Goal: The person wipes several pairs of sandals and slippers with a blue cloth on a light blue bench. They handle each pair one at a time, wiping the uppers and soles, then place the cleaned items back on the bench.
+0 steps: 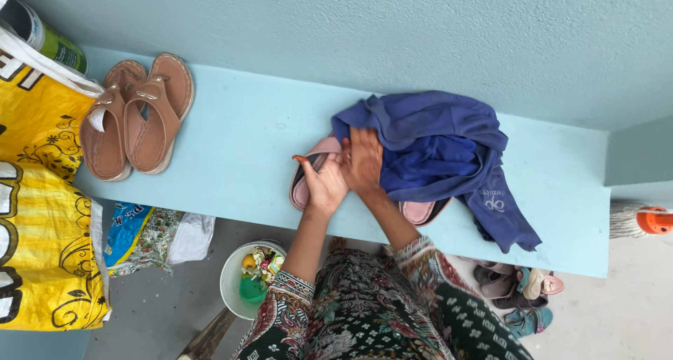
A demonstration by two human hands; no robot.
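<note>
Here the pale blue ledge (231, 157) carries a crumpled blue cloth (438, 150) at about two o'clock from the hands. The right hand (362, 160) presses flat, fingers spread, on the cloth's edge. At its eight o'clock, the left hand (324, 185) grasps a pink slipper (308, 171), which lies partly under the cloth.
</note>
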